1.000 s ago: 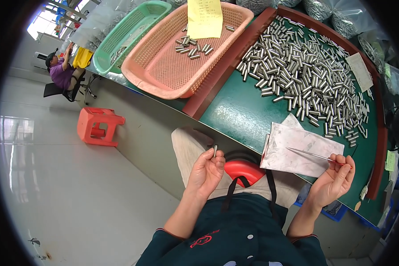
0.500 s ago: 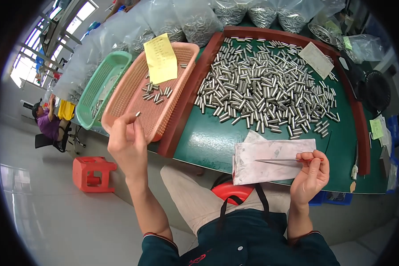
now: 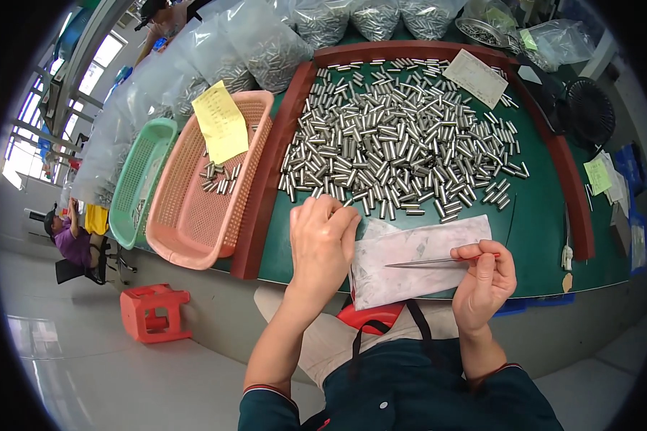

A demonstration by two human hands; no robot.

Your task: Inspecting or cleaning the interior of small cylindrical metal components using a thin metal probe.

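Note:
My left hand is at the near left edge of a heap of short shiny metal pins on the green table. Its fingers are bent down and closed, the tips hidden behind the knuckles, so what they grip does not show. My right hand pinches a thin pointed metal tool with a bit of red near the fingers. That tool lies level above a folded whitish cloth at the table's front edge. Several pins lie in the pink basket, left of my left hand, partly under a yellow note.
A dark red wooden rim frames the heap. Beyond the pink basket stands a green basket. Clear bags of pins line the back. A black fan is at right, a red stool on the floor. Two other people are farther off.
My left hand has moved right from over the pink basket, where it held a pin at its fingertips, to the heap's near edge. My right hand keeps the pointed tool. The view has shifted.

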